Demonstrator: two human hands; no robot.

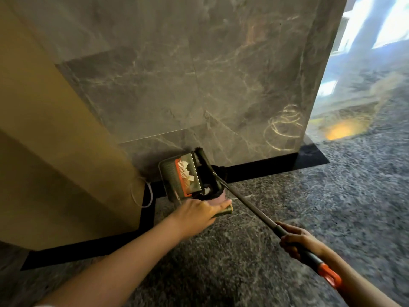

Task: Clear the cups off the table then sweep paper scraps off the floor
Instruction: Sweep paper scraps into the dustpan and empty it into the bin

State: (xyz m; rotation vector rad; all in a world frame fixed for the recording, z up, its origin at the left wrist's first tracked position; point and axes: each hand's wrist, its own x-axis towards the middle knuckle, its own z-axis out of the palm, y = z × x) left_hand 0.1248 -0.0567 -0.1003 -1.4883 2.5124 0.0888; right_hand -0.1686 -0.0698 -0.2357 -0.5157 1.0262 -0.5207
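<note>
My left hand is wrapped round the stubby handle of the dustpan, holding it low against the floor, with the forearm reaching in from the bottom left. My right hand is clenched round the grey pole of the broom, gripping it just above the orange cap at its near end. The pole slants up and left to the black broom head, which lies along the right edge of the dustpan and touches it. Inside the pan, several white paper scraps lie on and beside an orange strip, and another white bit shows by the bristles near the pan's near corner. Something pale pink sits just above my left fingers; I cannot tell what it is. The dustpan sits in the corner where a tan panel on the left meets a grey veined marble wall. A black baseboard runs along the foot of both. A thin white cord loops at the panel's corner, just left of the pan. The floor is dark speckled stone.
</note>
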